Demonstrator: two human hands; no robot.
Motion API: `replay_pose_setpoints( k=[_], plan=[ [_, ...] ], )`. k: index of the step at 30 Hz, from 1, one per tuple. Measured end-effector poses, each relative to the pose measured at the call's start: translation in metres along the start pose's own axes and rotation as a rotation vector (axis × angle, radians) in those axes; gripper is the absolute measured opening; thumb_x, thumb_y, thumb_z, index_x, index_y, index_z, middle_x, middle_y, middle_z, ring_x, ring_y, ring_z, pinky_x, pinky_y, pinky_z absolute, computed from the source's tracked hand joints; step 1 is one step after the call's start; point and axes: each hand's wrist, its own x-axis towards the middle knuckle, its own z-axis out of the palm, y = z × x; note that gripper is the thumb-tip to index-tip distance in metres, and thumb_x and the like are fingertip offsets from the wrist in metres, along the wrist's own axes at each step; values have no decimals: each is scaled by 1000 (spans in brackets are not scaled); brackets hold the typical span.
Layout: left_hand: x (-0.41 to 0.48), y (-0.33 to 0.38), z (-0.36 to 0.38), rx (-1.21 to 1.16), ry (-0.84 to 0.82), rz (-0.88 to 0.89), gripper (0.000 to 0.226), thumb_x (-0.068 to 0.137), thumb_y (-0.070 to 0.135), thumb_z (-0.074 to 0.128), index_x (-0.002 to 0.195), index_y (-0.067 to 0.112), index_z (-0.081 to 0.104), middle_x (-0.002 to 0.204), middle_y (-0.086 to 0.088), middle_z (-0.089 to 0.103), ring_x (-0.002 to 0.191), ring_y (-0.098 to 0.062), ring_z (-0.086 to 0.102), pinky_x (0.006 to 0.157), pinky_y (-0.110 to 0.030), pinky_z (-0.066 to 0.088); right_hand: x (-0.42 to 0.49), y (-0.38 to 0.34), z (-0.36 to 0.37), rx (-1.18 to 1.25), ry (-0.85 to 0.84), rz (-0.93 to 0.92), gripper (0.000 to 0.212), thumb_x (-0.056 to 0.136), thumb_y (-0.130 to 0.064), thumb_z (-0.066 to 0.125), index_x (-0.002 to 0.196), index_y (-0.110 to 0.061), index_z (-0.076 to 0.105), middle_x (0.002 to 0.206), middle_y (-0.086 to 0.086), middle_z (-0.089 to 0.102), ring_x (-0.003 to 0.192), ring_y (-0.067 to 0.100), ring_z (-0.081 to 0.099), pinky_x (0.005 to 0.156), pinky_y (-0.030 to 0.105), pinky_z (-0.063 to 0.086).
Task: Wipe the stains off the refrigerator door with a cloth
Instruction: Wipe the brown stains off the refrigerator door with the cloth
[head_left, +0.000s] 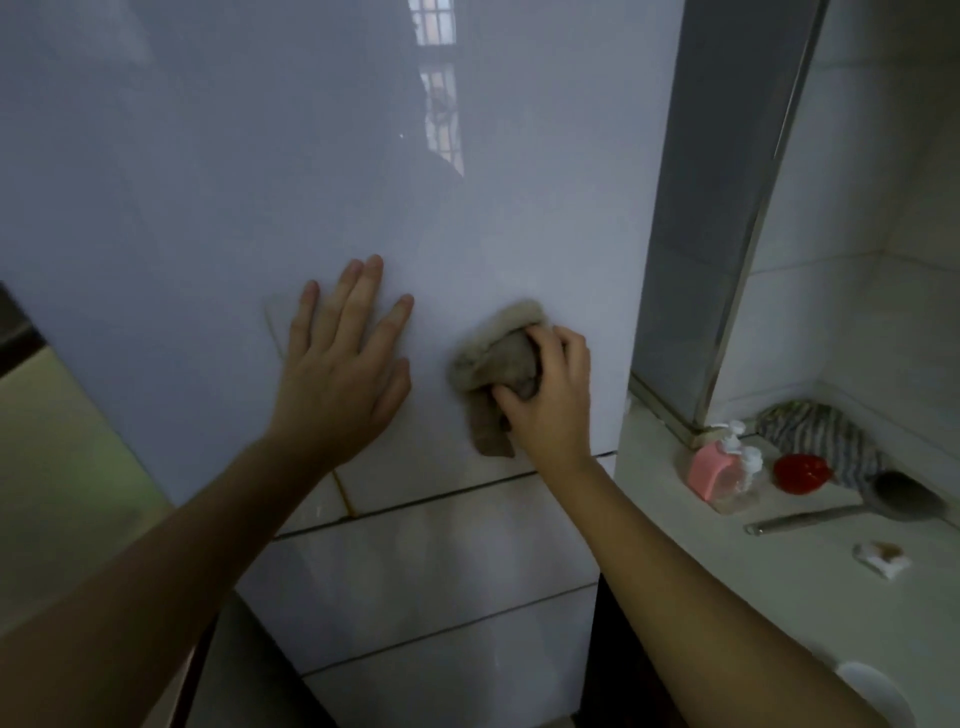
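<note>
- Head view: a glossy white refrigerator door fills the frame, tiled floor below it, and a pale counter to its right.
- On the counter: a pink pump bottle, a red dish, a striped rag and a ladle.
- The left hand lies flat on the door, fingers straight and spread.
- The right hand grips a bunched beige cloth pressed to the door's lower right, fingers curled over it; the cloth bulges left of the fingertips, a tail hanging below.
</note>
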Motion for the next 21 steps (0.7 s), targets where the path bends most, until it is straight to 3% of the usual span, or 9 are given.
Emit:
replay_pose_setpoints(
  k=[5,10,17,21],
  plan=[
    [15,-33,-24,5,6,-120,60,99,37,39,150,7,45,165,-25,23,154,-40,23,123,-61,20,82,-17,-44,11,177,-33,70,73,-32,76,137,-29,48,124,-12,38,121,16,46,106,35,45],
    [27,-68,-43,-4,82,-211,61,99,38,39,151,7,42,166,-23,21,154,-39,21,125,-58,17,149,-63,-57,-29,248,-114,70,76,-36,75,139,-26,47,129,-1,43,120,18,46,102,39,49],
    [-11,-116,-48,-7,145,-461,61,98,37,40,152,9,35,165,-21,21,153,-40,22,123,-56,18,92,-91,12,-340,-85,-624,70,70,-40,83,131,-12,64,126,20,60,110,36,56,87,42,48],
    [-42,-128,-39,9,107,-466,62,99,35,43,154,7,35,165,-24,22,151,-43,25,120,-57,24,56,-93,41,-400,-228,-883,58,69,-33,84,121,-9,72,117,21,67,102,38,66,81,41,53]
  ],
)
